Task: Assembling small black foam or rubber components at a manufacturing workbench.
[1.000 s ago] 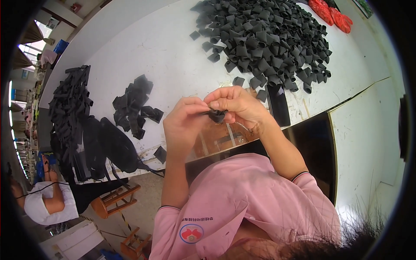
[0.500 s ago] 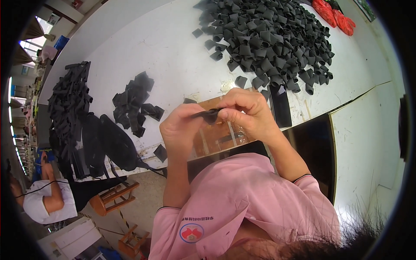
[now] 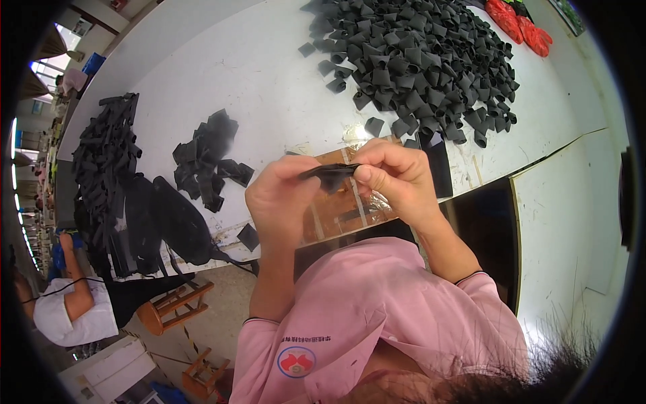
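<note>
Both hands raised above the near edge of the white table (image 3: 269, 74), gripping one small black piece (image 3: 330, 176) of thin, matte, pliable material, folded flat btwn them. Left hand (image 3: 282, 202): fingers curled, thumb and fingertips pinching the piece's left end. Right hand (image 3: 397, 178): fingers clenched over the right end, thumb pressed underneath. Directly below the hands: brown board (image 3: 343, 209), glossy, crossed w/ tape strips. Far right of tabletop: large heap of black pieces (image 3: 417, 60), short curled tube-like shapes. Centre-left: smaller pile of flat black pieces (image 3: 208, 158), squarish. Far left: stack of long black strips (image 3: 101, 155). One loose black square (image 3: 247, 237) at the table edge.
</note>
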A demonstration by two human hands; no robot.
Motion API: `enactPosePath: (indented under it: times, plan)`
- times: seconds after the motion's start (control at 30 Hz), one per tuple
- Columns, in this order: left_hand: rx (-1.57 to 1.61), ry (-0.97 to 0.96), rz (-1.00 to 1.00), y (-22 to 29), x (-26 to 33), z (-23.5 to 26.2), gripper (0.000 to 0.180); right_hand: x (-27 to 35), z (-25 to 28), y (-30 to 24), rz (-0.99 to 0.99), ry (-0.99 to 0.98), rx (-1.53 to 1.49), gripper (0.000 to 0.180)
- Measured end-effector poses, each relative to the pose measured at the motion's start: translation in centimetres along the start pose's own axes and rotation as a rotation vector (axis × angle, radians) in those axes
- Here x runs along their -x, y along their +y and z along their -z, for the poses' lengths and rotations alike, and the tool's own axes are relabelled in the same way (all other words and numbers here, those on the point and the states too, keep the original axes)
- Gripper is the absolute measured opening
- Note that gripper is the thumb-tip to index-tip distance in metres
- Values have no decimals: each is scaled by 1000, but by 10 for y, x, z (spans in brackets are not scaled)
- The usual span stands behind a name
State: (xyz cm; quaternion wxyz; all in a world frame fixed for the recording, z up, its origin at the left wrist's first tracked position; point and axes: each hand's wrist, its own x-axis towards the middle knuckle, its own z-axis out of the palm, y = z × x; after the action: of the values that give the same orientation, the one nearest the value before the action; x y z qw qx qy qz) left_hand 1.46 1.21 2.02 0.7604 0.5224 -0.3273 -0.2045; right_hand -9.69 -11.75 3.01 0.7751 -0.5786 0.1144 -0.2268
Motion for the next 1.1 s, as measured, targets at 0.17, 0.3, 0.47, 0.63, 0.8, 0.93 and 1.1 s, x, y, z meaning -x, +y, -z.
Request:
enactPosePath:
  times: [0.17,0.3,0.47,0.63,0.8,0.93,1.1]
  plan:
    - [50,15,32,-2,0,1,11,-1,-1,6,21,26,58,7]
    - [48,29,84,-9,6,4,12,2,3,18,48,20,91,7]
    - [56,-6,65,-20,11,11,11,3,8,26,142,20,277,9]
    - [-9,-12,44,-26,15,12,10,3,6,23,167,6,270,7]
    - [-65,-28,-8,-15,13,0,17,4,11,16,180,-21,257,7]
    - [-125,55,64,-25,17,5,18,6,13,28,266,-1,432,7]
    - [-4,93,122,-33,21,12,20,4,11,24,220,-13,520,6]
